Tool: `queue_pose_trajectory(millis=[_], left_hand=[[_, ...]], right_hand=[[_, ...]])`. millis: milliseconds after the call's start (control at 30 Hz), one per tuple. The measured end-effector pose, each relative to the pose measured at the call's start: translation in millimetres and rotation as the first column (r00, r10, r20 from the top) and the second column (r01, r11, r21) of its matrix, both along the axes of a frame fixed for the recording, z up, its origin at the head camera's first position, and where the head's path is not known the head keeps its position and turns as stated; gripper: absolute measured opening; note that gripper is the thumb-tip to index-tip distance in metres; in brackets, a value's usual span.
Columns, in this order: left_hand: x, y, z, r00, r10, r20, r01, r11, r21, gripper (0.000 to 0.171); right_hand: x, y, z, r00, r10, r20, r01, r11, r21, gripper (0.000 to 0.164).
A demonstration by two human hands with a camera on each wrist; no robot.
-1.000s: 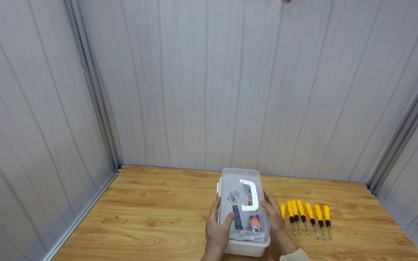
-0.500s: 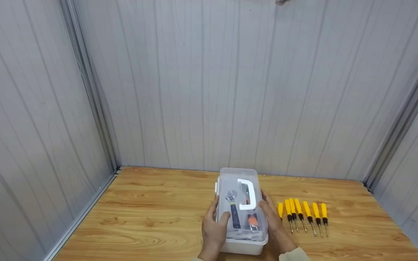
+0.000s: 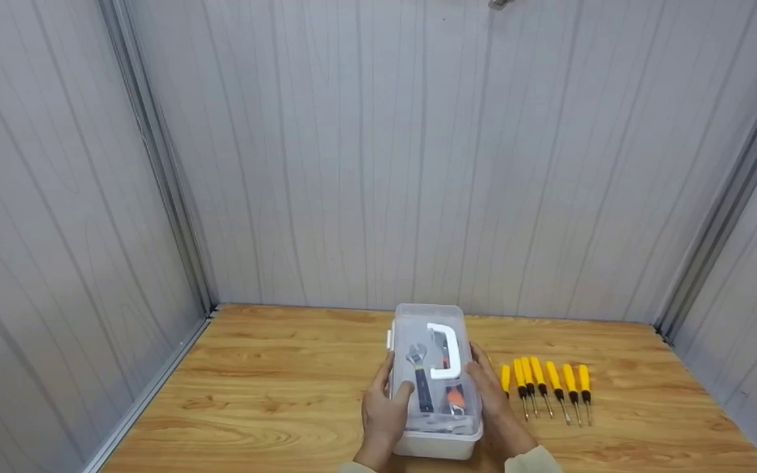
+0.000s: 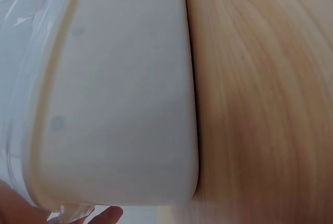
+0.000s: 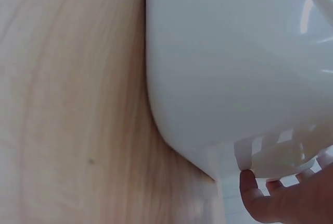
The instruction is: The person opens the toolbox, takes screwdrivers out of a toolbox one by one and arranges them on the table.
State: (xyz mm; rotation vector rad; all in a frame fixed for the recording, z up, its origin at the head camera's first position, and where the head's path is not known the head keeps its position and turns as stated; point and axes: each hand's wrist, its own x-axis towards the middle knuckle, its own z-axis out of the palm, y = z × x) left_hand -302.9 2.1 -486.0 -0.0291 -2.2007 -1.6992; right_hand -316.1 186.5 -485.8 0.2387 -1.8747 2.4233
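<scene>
A toolbox (image 3: 437,387) with a clear lid and a white base rests on the table in the head view, its lid closed. Through the lid I see an adjustable wrench (image 3: 423,387) with a dark handle and an orange-and-dark item (image 3: 455,398). My left hand (image 3: 384,414) grips the left side, thumb over the lid's edge. On the opposite side my right hand (image 3: 497,412) holds the box, its fingers along the wall. The left wrist view shows the white base (image 4: 119,94) and fingertips (image 4: 108,215) by a clear latch. Fingers (image 5: 255,198) touch the box in the right wrist view.
Several yellow-handled screwdrivers (image 3: 554,376) lie in a row right of the toolbox, tips toward me; the leftmost is partly hidden by my right hand. The wooden table (image 3: 273,387) meets a panelled wall (image 3: 352,164) at the back, with side walls left and right.
Everything in the head view has shifted slightly to the left together, as the camera moves. Both hands keep their hold, and the toolbox stays the same distance from the screwdrivers.
</scene>
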Motion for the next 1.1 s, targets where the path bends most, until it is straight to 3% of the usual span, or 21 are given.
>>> queue_pose_trajectory(millis=[167,367,567,833,967,1100], left_hand=[[-0.8,-3.0,-0.7,1.0,-0.025,0.018,0.025,1.0,0.0,0.058],[-2.4,-7.8,-1.6,1.0,-0.028,0.005,0.028,1.0,-0.004,0.058],[-6.2,-15.8,2.3,0.997,-0.066,-0.033,0.066,0.998,0.009,0.055],[-13.5,-31.6,5.4,0.988,-0.149,-0.038,0.149,0.989,-0.001,0.052],[-8.2,-29.9,3.9,0.992,-0.067,-0.109,0.063,0.997,-0.045,0.049],[2.6,-17.4,1.2,0.987,0.053,-0.152,-0.061,0.997,-0.05,0.051]], right_hand=[[-1.8,-2.2,-4.3,1.0,-0.023,0.008,0.023,0.999,0.035,0.054],[-2.6,-8.4,-5.2,0.995,-0.052,0.086,0.047,0.997,0.06,0.057],[-2.3,-15.4,-5.5,0.997,-0.065,-0.044,0.069,0.993,0.091,0.054],[1.5,-24.5,-5.7,0.993,-0.106,-0.047,0.112,0.982,0.152,0.058],[3.3,-15.3,-4.5,0.995,-0.085,-0.043,0.092,0.972,0.218,0.057],[-2.1,5.1,6.0,0.986,-0.16,0.055,0.139,0.952,0.273,0.054]])
